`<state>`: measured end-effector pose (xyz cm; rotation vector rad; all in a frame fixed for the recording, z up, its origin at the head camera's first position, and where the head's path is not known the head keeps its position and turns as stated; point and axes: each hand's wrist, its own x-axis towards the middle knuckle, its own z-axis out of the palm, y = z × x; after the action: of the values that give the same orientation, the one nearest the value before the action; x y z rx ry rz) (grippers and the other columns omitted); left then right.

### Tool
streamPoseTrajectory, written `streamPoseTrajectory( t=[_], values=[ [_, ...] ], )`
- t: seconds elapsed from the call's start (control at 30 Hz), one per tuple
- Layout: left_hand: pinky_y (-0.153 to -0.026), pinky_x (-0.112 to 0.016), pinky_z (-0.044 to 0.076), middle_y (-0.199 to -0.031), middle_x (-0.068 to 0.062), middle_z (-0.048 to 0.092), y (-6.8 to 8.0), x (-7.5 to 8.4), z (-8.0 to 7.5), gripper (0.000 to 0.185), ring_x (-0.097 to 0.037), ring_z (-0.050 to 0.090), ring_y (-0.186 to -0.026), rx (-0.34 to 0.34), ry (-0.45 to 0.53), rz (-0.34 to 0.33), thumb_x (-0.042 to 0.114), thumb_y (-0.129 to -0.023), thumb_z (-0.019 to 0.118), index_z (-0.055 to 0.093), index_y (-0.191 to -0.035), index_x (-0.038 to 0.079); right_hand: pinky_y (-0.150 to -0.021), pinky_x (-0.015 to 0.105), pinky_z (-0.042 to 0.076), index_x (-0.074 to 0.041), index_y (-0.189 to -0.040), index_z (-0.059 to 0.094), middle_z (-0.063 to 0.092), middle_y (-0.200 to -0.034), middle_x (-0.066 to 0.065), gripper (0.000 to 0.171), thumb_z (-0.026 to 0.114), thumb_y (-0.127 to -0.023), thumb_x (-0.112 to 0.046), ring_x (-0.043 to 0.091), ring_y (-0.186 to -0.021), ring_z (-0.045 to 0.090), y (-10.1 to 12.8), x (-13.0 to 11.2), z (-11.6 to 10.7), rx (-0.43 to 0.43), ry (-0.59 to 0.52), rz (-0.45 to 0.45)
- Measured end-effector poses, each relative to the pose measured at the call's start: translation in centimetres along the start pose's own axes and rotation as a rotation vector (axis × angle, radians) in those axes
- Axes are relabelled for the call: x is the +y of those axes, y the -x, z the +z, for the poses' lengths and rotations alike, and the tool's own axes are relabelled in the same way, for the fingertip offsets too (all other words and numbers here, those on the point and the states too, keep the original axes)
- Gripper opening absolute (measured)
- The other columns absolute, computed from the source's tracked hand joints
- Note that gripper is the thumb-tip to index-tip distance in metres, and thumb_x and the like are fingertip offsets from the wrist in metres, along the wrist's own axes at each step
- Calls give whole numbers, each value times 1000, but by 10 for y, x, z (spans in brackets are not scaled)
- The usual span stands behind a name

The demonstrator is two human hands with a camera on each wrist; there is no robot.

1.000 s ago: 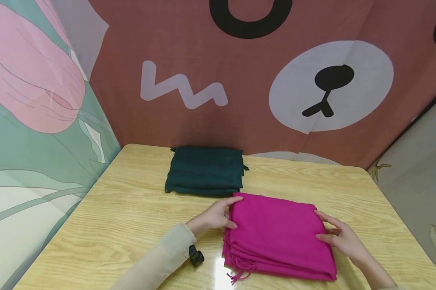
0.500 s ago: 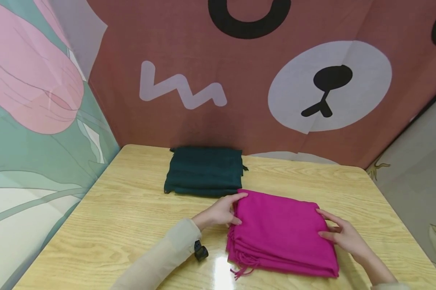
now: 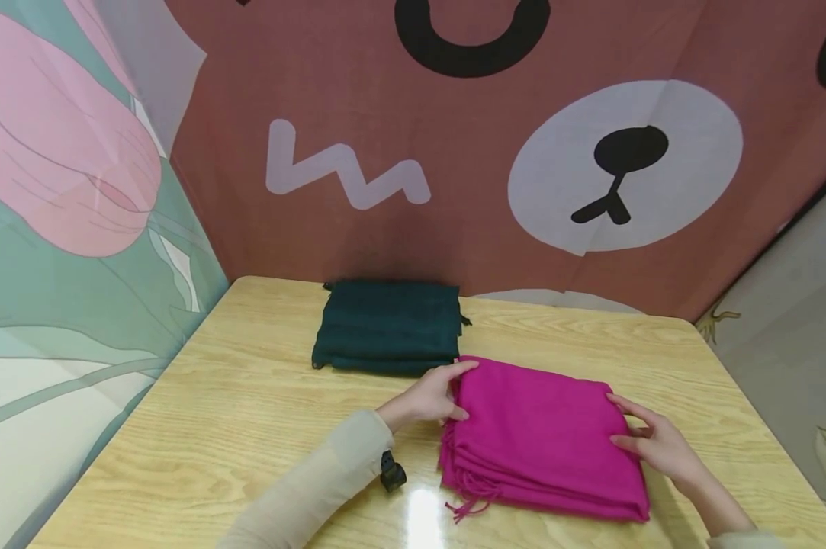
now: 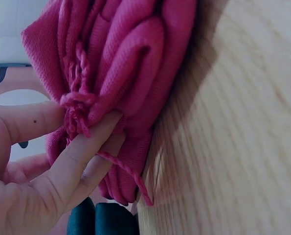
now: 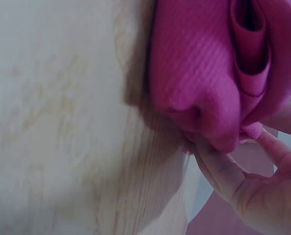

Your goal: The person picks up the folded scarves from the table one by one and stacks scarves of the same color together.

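Note:
A folded magenta scarf point(image 3: 543, 435) with a fringe at its near left corner lies on the wooden table point(image 3: 248, 396). My left hand point(image 3: 455, 393) holds its left edge, thumb on top and fingers against the stacked folds point(image 4: 130, 63). In the left wrist view the fingers point(image 4: 72, 161) pinch the layers near the fringe. My right hand point(image 3: 625, 423) holds the right edge. There the fingertips point(image 5: 218, 166) are tucked under the rounded fold point(image 5: 204, 63).
A folded dark green scarf point(image 3: 387, 324) lies just beyond the magenta one, near the back of the table. Printed fabric walls stand at the back and left. A small black piece point(image 3: 392, 473) hangs by my left sleeve.
Both hands have slid the magenta scarf away from me and slightly right. Its far left corner now nearly touches the green scarf.

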<state>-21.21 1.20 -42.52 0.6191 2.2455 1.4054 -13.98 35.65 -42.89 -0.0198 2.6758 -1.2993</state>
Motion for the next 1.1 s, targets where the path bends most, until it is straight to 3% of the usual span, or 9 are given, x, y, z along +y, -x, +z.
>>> streamPoseTrajectory(
  t=[0.13, 0.2, 0.3, 0.43, 0.6, 0.9, 1.07, 1.1],
  values=[
    [-37, -22, 37, -81, -8, 56, -4, 0, 3, 76, -13, 37, -34, 33, 22, 6, -10, -71, 71, 41, -137, 13, -68, 23, 47, 7, -137, 29, 33, -129, 35, 68, 66, -80, -5, 45, -107, 48, -2, 1, -2, 13, 32, -15],
    [-36, -21, 36, -100, -9, 56, -6, 0, 4, 75, -12, 37, -34, 51, 38, 9, -11, -70, 71, 43, -136, 12, -68, 23, 47, 8, -137, 29, 34, -128, 35, 68, 65, -80, -5, 45, -106, 49, -3, 1, -4, 14, 29, -19],
    [-36, -21, 34, -109, -9, 53, -8, 0, 5, 74, -11, 35, -34, 71, 58, 15, -12, -69, 70, 44, -135, 11, -67, 24, 47, 8, -137, 29, 34, -128, 35, 68, 65, -80, -3, 43, -104, 51, -5, 1, -5, 12, 12, -21],
    [-36, -21, 33, -103, -8, 56, -11, 1, 6, 73, -11, 34, -34, 85, 68, 26, -12, -69, 70, 45, -134, 9, -67, 24, 48, 10, -136, 29, 34, -126, 35, 67, 64, -80, -2, 41, -101, 53, -9, 3, -8, 22, 23, -30],
    [-40, -20, 34, -86, -5, 61, -15, 0, 9, 71, -10, 34, -37, 111, -2, 48, -11, -69, 71, 46, -133, 9, -66, 23, 47, 10, -136, 29, 35, -126, 36, 66, 64, -81, -1, 42, -102, 52, -13, 5, -10, 36, 48, -33],
    [-44, -19, 34, -89, -8, 63, -25, -1, 12, 65, -9, 35, -41, 146, -75, 63, -8, -72, 69, 47, -132, 7, -67, 21, 46, 11, -135, 30, 36, -124, 37, 66, 64, -80, -1, 47, -105, 48, -22, 6, -14, 54, 112, -43],
    [-46, -19, 35, -117, -14, 57, -29, 0, 11, 64, -11, 34, -44, 148, -101, 56, -8, -72, 69, 48, -131, 6, -66, 21, 46, 12, -134, 31, 37, -122, 38, 64, 64, -79, 0, 48, -103, 49, -26, 6, -16, 65, 117, -49],
    [-50, -18, 36, -123, -15, 53, -30, 0, 11, 64, -11, 39, -49, 151, -114, 56, -8, -72, 69, 48, -131, 6, -66, 21, 46, 12, -134, 32, 37, -122, 38, 64, 64, -79, 0, 48, -103, 49, -27, 6, -16, 65, 116, -51]
  ],
)
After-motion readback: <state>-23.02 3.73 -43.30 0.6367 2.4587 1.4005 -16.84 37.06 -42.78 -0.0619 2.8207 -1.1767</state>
